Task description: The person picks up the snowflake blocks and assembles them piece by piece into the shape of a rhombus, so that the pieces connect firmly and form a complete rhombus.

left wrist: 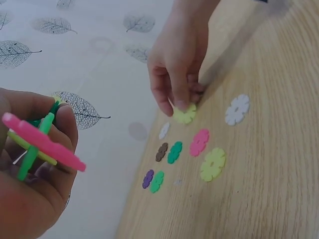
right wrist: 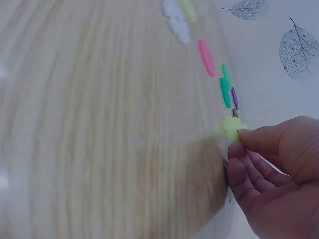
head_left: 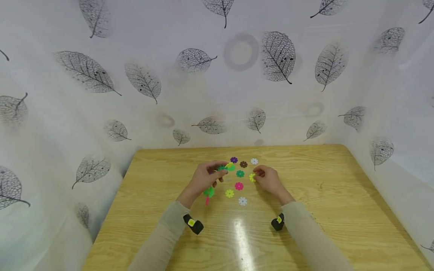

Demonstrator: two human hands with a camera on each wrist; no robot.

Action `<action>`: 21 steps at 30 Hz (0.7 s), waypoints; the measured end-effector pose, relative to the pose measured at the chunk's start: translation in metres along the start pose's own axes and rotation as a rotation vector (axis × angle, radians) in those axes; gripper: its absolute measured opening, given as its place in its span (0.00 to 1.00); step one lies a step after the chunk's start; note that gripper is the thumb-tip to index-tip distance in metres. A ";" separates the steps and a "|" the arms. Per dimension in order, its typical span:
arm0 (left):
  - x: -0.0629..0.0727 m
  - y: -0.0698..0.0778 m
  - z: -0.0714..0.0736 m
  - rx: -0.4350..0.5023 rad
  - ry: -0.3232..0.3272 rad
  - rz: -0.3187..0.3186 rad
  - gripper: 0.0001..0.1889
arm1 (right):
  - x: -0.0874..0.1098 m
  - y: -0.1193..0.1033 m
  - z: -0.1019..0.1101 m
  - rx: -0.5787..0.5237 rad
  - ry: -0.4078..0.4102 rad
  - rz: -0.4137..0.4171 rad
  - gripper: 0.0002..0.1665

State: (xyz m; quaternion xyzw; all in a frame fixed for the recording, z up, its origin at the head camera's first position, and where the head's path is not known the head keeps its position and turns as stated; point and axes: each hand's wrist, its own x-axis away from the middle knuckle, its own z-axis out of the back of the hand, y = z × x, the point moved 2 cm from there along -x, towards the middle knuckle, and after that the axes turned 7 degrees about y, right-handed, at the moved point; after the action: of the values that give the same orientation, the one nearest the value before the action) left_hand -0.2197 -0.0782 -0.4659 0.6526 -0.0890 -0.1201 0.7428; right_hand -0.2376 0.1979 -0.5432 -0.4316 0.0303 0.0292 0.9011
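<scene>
My left hand [head_left: 201, 180] holds a cluster of interlocked notched plastic discs above the table. In the left wrist view, a pink disc [left wrist: 45, 142] and a green disc [left wrist: 36, 147] of that cluster cross each other in front of the curled fingers. Palm and fingers hide part of the cluster. To the right, my right hand [head_left: 269, 179] pinches a yellow notched disc [right wrist: 233, 128] between thumb and fingertips, low over the wood. The yellow disc is partly covered by the fingertips.
Loose discs lie between the hands on the wooden table [head_left: 339, 210]: pink [head_left: 239, 186], yellow [head_left: 229, 193], white [head_left: 242, 201], teal [head_left: 240, 173], brown [head_left: 243, 164], purple [head_left: 234, 160] and another white disc [head_left: 254, 161]. A leaf-printed curtain [head_left: 217, 90] hangs behind the table.
</scene>
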 end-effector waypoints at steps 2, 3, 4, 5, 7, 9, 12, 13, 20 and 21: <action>0.000 0.000 0.000 -0.003 -0.002 0.006 0.17 | 0.000 0.001 0.003 -0.026 -0.003 -0.027 0.13; 0.000 0.000 0.000 -0.004 -0.003 0.008 0.16 | 0.000 0.001 0.004 -0.040 -0.008 -0.040 0.12; 0.000 0.000 0.000 -0.004 -0.005 0.010 0.16 | 0.000 0.001 0.005 -0.053 -0.016 -0.052 0.12; 0.000 0.000 0.000 -0.004 -0.007 0.011 0.16 | 0.000 0.000 0.006 -0.066 -0.020 -0.062 0.12; 0.000 0.000 0.001 -0.006 -0.011 0.013 0.16 | 0.001 -0.002 0.008 -0.092 -0.021 -0.076 0.11; -0.001 -0.001 0.001 -0.013 -0.014 0.012 0.17 | 0.001 -0.005 0.010 -0.111 -0.017 -0.076 0.11; -0.002 -0.002 0.001 -0.020 -0.018 0.011 0.17 | 0.002 -0.011 0.013 -0.138 -0.008 -0.062 0.12; -0.002 -0.002 0.001 -0.021 -0.019 0.010 0.17 | 0.002 -0.013 0.014 -0.148 -0.006 -0.060 0.12; -0.002 -0.002 0.001 -0.010 -0.021 0.023 0.16 | 0.004 -0.026 0.023 -0.236 -0.012 -0.040 0.16; -0.002 -0.002 0.000 -0.006 -0.023 0.027 0.16 | 0.004 -0.029 0.023 -0.246 -0.014 -0.034 0.17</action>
State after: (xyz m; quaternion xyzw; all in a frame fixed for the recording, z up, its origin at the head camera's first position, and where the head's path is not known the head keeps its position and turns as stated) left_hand -0.2215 -0.0781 -0.4681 0.6479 -0.1058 -0.1178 0.7451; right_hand -0.2303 0.1984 -0.5067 -0.5391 0.0127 0.0203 0.8419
